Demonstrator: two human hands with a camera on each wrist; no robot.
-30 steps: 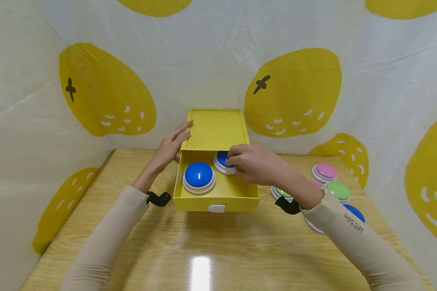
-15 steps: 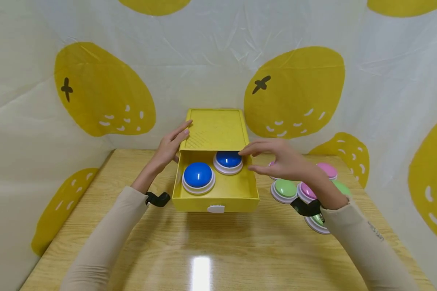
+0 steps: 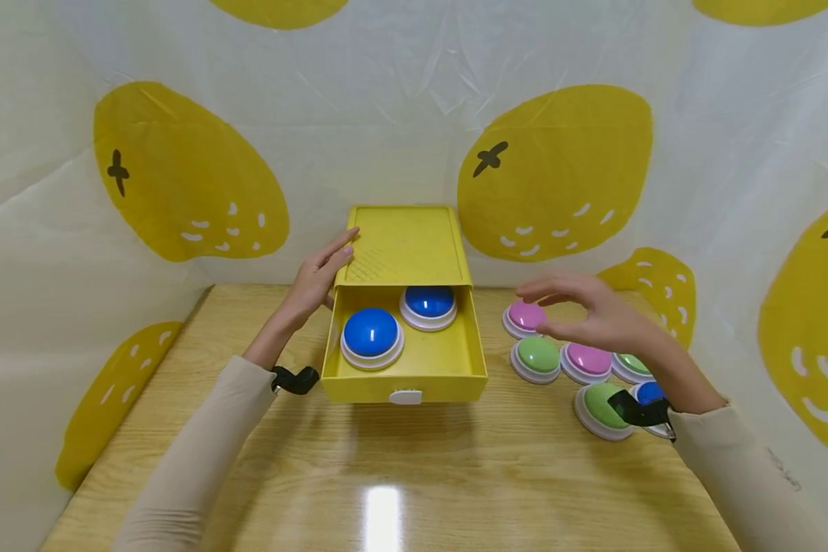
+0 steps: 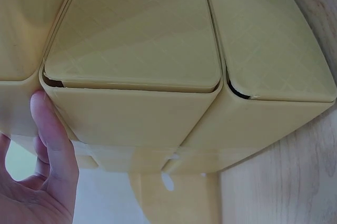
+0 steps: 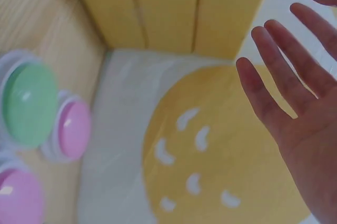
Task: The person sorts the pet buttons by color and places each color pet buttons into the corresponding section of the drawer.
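A yellow drawer box [image 3: 407, 241] stands at the back of the wooden table [image 3: 386, 475], its drawer [image 3: 403, 376] pulled out. Two blue dome buttons lie inside, one at front left [image 3: 370, 334], one at back right [image 3: 428, 303]. My left hand [image 3: 315, 280] rests with straight fingers against the box's left side; its thumb [image 4: 52, 139] touches the box [image 4: 137, 76]. My right hand [image 3: 586, 307] hovers empty, fingers spread, above pink [image 3: 526, 317] and green [image 3: 537, 356] buttons right of the drawer. The right wrist view shows its straight fingers [image 5: 284, 97] near the box [image 5: 168, 8].
Several more buttons sit at the right: pink [image 3: 586, 360], green [image 3: 603, 408], another green [image 3: 631, 364] and a blue one [image 3: 648, 393] partly behind my wrist. A white sheet with yellow fruit prints [image 3: 552, 169] walls the table on three sides.
My right hand let go of the back blue button in the drawer, lifted out and moved right over the loose buttons. The left hand stayed on the box.
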